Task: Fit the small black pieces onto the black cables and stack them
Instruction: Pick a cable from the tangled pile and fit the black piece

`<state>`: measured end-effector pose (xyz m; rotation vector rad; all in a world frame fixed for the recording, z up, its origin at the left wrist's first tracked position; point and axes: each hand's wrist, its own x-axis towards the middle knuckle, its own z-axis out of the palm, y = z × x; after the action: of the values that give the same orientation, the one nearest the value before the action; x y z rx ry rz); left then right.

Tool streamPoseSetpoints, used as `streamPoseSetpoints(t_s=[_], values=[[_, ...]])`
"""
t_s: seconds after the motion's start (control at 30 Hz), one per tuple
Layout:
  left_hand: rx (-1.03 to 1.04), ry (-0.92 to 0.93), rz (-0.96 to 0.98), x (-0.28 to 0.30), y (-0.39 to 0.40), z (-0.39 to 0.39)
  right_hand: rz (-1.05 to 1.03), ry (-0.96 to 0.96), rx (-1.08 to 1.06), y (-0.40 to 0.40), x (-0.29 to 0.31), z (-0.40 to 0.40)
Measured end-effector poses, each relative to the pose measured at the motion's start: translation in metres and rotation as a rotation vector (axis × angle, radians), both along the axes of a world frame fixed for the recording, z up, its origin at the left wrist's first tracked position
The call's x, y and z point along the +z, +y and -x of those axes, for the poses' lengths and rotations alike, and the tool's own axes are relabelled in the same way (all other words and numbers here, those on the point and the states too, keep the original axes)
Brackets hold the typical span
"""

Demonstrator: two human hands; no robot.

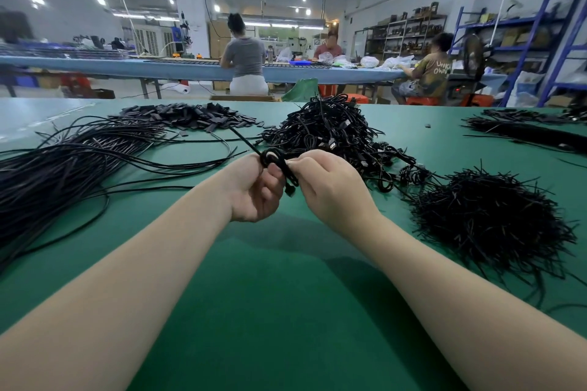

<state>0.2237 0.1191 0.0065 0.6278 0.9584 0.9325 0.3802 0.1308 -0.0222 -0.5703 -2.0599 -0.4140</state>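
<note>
Above the bare near stretch of the green table (279, 311), the left hand (254, 190) and the right hand (330, 190) meet around one coiled black cable (279, 165). Left fingers curl round the loops from below; the right hand pinches the coil's near end between thumb and fingertips, so both grips are narrow and closed on the cable. One straight tail runs from the coil up and to the left. Whether a small black piece is already on it cannot be told; the hands hide that part.

The step in hand looks like handling a single cable from the tangle, freeing or threading its end. The next move probably calls for holding the coil steady with the left hand while the right presents the free end to a piece, then laying the finished cable on a pile.

Right of the coil, close by, sits a bristly mound of short black strips (489, 219). Left of the coil, a sheaf of long straight cables (63, 168) fans across the mat. Just beyond the coil lies the heap of tangled cables (336, 130), and beyond and to the left a flat pile of small black pieces (190, 117), a reach away over loose strands that could snag. Further off, three people sit at a blue bench (178, 68).
</note>
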Motion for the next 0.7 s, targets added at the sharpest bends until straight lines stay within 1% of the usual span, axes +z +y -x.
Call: streamPoseSetpoints(t_s=[0.03, 0.07, 0.1, 0.17, 0.2, 0.23, 0.27, 0.3, 0.33, 0.37, 0.4, 0.43, 0.47, 0.5, 0.53, 0.6, 0.63, 0.67, 0.7], values=[[0.006, -0.016, -0.014, 0.0, 0.001, 0.0, -0.028, -0.018, -0.001, 0.0, 0.0, 0.0], [0.05, 0.022, -0.058, -0.003, 0.004, -0.001, -0.021, -0.013, -0.008, 0.0, 0.0, 0.0], [0.125, 0.105, -0.123, -0.006, 0.006, -0.003, 0.006, 0.01, -0.013, 0.0, 0.001, -0.001], [0.35, 0.395, -0.324, -0.02, 0.012, -0.002, 0.025, 0.066, -0.009, -0.001, 0.009, -0.003], [0.44, 0.564, -0.429, -0.029, 0.016, 0.002, -0.005, 0.072, -0.001, 0.0, 0.016, -0.004], [0.484, 0.734, -0.515, -0.039, 0.019, 0.007, -0.049, 0.065, 0.006, 0.003, 0.026, -0.006], [0.478, 0.886, -0.569, -0.048, 0.02, 0.012, -0.084, 0.058, -0.007, 0.009, 0.039, -0.008], [0.451, 0.992, -0.603, -0.056, 0.021, 0.015, -0.096, 0.055, -0.058, 0.017, 0.054, -0.009], [0.424, 1.04, -0.628, -0.061, 0.022, 0.018, -0.065, 0.049, -0.169, 0.028, 0.07, -0.011], [0.405, 1.048, -0.645, -0.063, 0.022, 0.019, 0.02, 0.02, -0.349, 0.042, 0.084, -0.013], [0.386, 1.05, -0.646, -0.063, 0.022, 0.019, 0.161, -0.02, -0.556, 0.055, 0.095, -0.015], [0.365, 1.072, -0.652, -0.063, 0.022, 0.019, 0.332, -0.056, -0.712, 0.064, 0.101, -0.017], [0.339, 1.107, -0.654, -0.063, 0.021, 0.019, 0.5, -0.087, -0.802, 0.071, 0.101, -0.015], [0.321, 1.14, -0.657, -0.064, 0.02, 0.019, 0.618, -0.12, -0.836, 0.07, 0.096, -0.012], [0.315, 1.162, -0.659, -0.064, 0.021, 0.019, 0.626, -0.158, -0.834, 0.065, 0.085, -0.006], [0.361, 1.169, -0.635, -0.063, 0.023, 0.018, 0.507, -0.212, -0.761, 0.046, 0.05, 0.01], [0.391, 1.086, -0.584, -0.06, 0.027, 0.019, 0.476, -0.221, -0.691, 0.033, 0.028, 0.017], [0.411, 0.951, -0.508, -0.053, 0.029, 0.021, 0.471, -0.227, -0.624, 0.021, 0.008, 0.023], [0.448, 0.841, -0.41, -0.043, 0.032, 0.026, 0.501, -0.238, -0.569, 0.012, -0.01, 0.026]])
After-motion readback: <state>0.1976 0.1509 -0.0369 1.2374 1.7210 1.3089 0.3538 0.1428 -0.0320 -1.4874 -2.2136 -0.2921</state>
